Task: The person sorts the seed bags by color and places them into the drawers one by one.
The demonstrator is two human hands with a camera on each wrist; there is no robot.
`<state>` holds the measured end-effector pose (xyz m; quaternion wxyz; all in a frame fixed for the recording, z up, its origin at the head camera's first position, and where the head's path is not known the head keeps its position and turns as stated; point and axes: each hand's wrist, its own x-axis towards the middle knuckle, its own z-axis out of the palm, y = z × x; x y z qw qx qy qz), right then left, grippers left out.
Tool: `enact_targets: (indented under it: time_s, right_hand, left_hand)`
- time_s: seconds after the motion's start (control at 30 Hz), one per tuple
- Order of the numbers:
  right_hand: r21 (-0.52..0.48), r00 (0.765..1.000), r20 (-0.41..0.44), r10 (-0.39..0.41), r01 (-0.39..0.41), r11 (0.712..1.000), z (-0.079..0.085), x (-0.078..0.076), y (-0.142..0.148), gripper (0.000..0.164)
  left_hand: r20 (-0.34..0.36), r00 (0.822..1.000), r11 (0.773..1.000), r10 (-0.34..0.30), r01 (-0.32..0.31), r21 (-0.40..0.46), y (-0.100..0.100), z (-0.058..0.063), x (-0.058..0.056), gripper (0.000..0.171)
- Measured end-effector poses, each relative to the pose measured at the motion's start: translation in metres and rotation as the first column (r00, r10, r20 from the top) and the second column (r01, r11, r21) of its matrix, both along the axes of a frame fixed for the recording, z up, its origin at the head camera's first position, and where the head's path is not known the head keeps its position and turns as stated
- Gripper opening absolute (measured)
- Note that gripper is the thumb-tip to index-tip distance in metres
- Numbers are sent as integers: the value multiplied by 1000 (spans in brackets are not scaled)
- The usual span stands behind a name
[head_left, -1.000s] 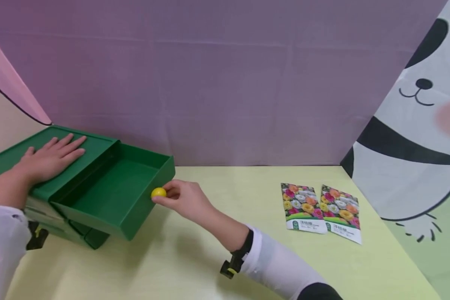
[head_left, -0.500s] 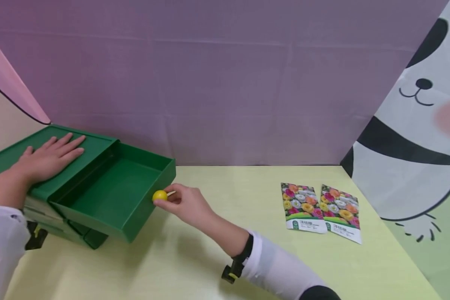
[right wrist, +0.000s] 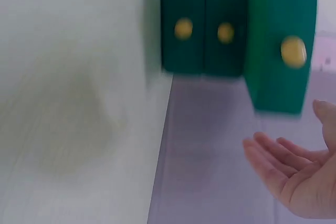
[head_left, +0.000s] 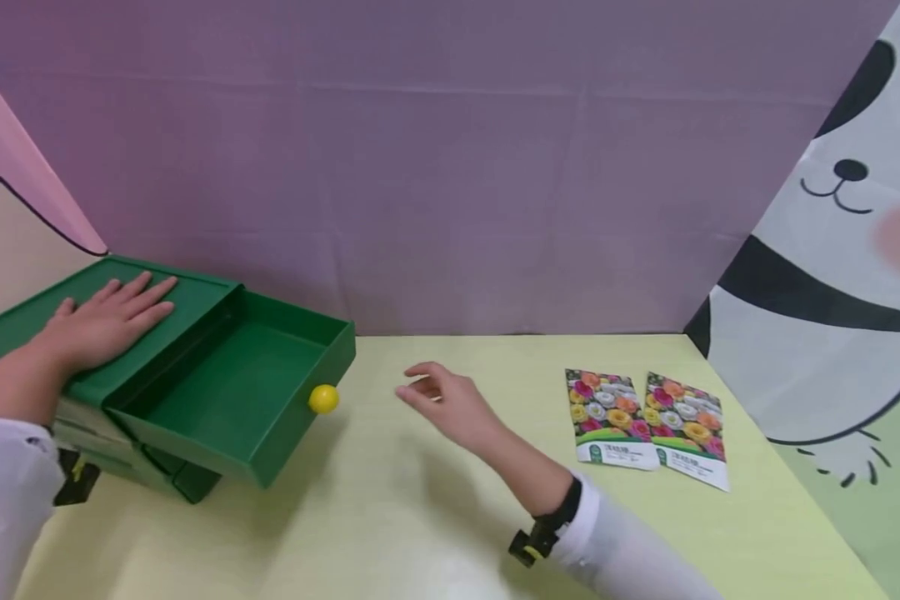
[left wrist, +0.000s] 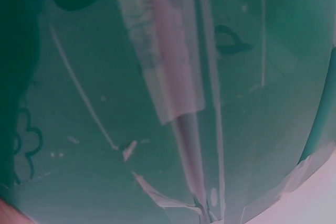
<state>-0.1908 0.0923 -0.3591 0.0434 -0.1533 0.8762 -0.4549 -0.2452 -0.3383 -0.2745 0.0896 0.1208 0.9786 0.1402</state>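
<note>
"Surface, room?"

"Pale yellow tabletop (head_left: 390, 537), back edge against a purple cloth (head_left: 450, 183). Panda print (head_left: 832, 367) past the right edge."

"Containers?"

"One green three-drawer cabinet (head_left: 195, 298), at the tabletop's left edge. Top drawer (head_left: 292, 425) juts out toward the middle, its green floor showing. Middle drawer (right wrist: 226, 59) and bottom drawer (right wrist: 182, 56) sit flush."

"Other counts?"

"Three yellow knobs (right wrist: 293, 52), one per drawer. Two flower-print packets (head_left: 611, 417) near the right edge, side by side; touching or overlapping low down, can't tell which."

"And you?"

"My left hand (head_left: 105, 329) lies flat on the cabinet top, fingers spread. My right hand (head_left: 453, 408) is over the tabletop, between top drawer and packets, near the top knob but apart from it; fingers loosely bent, thumb apart from them."
</note>
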Motion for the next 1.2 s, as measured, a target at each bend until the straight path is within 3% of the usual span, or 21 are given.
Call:
enact_targets:
  time_s: [0.13,0.23,0.6,0.83,1.0,1.2]
  right_hand:
    - [129,995,-16,-94,95,987,-2,-4,53,52]
    - [267,990,-19,-142,141,953,-4,-6,93,61]
    - [539,971,-27,-236,213,815,-38,-16,215,84]
    - [651,960,6,-281,209,729,-58,-12,247,101]
    - [666,951,1,-309,230,710,-66,-9,252,113]
    - [680,926,73,-372,227,698,-75,-11,256,125]
  left_hand:
    - [0,998,997,63,-63,-47,-2,1,5,69]
    - [1,996,994,91,-90,-64,-3,3,8,70]
    - [12,1000,1000,29,-29,5,-5,1,7,66]
    - [5,1000,1000,26,-26,8,-2,2,3,67]
    - [1,1000,1000,26,-26,0,0,4,4,67]
    - [2,1000,1000,30,-30,-3,4,8,5,67]
